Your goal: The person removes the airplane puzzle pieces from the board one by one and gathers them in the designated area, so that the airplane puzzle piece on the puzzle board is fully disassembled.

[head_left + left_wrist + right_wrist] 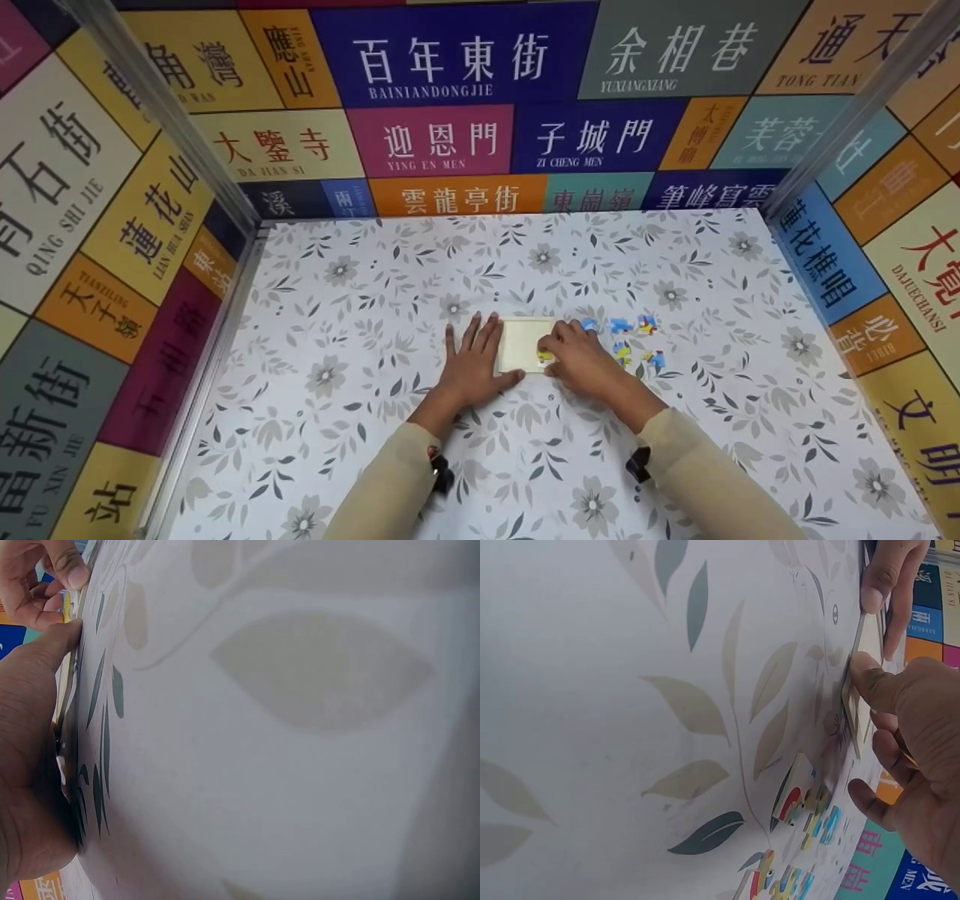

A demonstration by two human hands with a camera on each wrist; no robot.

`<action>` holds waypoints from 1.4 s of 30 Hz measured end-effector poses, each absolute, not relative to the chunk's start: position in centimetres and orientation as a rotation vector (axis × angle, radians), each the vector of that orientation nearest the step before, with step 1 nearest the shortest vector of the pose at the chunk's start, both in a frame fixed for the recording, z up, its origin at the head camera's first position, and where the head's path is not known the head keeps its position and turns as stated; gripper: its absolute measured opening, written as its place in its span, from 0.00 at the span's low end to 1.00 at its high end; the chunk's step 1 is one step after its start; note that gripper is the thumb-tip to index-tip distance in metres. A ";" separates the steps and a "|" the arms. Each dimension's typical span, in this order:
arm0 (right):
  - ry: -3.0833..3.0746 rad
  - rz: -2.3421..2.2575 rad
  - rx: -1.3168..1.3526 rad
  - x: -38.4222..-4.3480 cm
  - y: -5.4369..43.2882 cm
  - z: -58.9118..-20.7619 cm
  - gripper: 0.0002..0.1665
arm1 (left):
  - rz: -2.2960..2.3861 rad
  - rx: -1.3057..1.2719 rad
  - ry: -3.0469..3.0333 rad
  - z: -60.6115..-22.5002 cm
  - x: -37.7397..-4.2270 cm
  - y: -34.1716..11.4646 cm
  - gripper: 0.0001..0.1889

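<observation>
A shallow cream puzzle tray (519, 343) lies flat on the table. Along its left side rests my left hand (472, 367), fingers spread and straight, with the thumb at the tray's lower edge. My right hand (589, 361) is over the tray's right side, its thumb and index finger pinching a small yellow jigsaw piece (544, 356) at the lower right inside corner. Fingers partly cover that piece. In the right wrist view, the right thumb (874, 682) touches the tray's near edge while the other fingers bend beneath the palm.
Several loose blue, yellow and red jigsaw pieces (621, 325) lie just right of the right hand; one (589, 325) is partly hidden by it. White table cloth (420, 277) with grey flowers surrounds the tray. Panels with street names (450, 139) wall the table's back and sides.
</observation>
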State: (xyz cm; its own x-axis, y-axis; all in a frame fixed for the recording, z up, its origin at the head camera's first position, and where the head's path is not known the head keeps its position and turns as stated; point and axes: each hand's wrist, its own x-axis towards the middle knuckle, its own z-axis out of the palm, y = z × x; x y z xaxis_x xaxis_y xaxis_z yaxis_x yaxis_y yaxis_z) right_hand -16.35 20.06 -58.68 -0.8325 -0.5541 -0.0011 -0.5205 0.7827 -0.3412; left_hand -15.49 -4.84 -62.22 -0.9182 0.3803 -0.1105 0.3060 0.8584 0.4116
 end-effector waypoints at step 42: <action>2.913 -0.453 -0.917 -15.6 21.1 -58.7 0.17 | 0.593 0.533 2.834 -62.5 -15.6 -4.9 0.54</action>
